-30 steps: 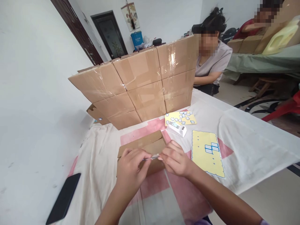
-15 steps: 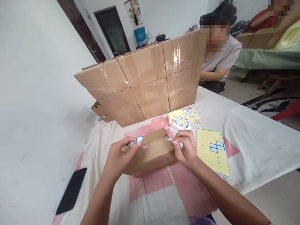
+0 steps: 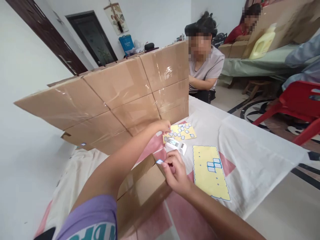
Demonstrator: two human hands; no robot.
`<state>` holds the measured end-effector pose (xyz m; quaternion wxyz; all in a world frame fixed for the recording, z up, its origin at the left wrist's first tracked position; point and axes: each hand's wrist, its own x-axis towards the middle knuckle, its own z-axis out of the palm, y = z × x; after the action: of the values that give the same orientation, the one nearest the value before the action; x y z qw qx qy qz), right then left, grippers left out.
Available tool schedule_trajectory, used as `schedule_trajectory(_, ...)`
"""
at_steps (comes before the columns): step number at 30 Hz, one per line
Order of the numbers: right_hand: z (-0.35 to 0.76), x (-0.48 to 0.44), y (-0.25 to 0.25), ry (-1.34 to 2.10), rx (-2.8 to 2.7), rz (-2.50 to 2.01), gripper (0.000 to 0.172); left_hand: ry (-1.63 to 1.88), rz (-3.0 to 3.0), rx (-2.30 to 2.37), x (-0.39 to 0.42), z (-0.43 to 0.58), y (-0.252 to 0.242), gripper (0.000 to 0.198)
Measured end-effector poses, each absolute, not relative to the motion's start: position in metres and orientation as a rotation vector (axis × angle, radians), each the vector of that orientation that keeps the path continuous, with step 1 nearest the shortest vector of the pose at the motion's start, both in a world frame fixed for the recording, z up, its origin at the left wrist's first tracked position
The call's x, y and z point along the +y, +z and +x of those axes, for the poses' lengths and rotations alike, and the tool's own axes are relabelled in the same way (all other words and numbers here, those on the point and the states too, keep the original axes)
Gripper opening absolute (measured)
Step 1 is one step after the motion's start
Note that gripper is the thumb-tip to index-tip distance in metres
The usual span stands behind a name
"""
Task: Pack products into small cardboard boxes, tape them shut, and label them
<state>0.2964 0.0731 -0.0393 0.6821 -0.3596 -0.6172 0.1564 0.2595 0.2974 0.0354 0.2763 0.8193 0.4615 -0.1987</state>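
Observation:
My left hand point(image 3: 164, 126) reaches out to the left edge of the small yellow sheet point(image 3: 186, 136), its fingers closed; what they hold, if anything, is too small to make out. Several white pieces with blue edges lie scattered on that sheet. Between thumb and finger of my right hand point(image 3: 176, 171) is a small blue-edged card point(image 3: 159, 162), held over the corner of the cardboard box point(image 3: 147, 190). To its right lies a larger yellow sheet point(image 3: 200, 176) with several white cards grouped on it. A white device point(image 3: 175, 145) stands between my hands.
A tall cardboard partition point(image 3: 125, 90) crosses the back of the cloth-covered table point(image 3: 245, 146). A person point(image 3: 208, 66) sits beyond its right end. At the right are a red chair point(image 3: 300, 103) and another table with a yellow jug point(image 3: 262, 43). A dark flat object point(image 3: 45, 234) lies lower left.
My left hand has moved from above the box forward to the small yellow sheet. My right hand still holds its card. The view has turned to the right.

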Motion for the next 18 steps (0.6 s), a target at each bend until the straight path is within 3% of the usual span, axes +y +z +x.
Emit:
schedule_trajectory(10, 0.306, 0.084, -0.048, 0.492, -1.292, -0.91, 0.012, -0.972, 2.262, 1.376, 0.353, 0.321, -0.025, 0.036)
schedule_trajectory(18, 0.306, 0.084, -0.05, 0.527, -1.316, -0.933, 0.01, -0.865, 2.474, 1.496, 0.361, 0.327, -0.043, 0.041)
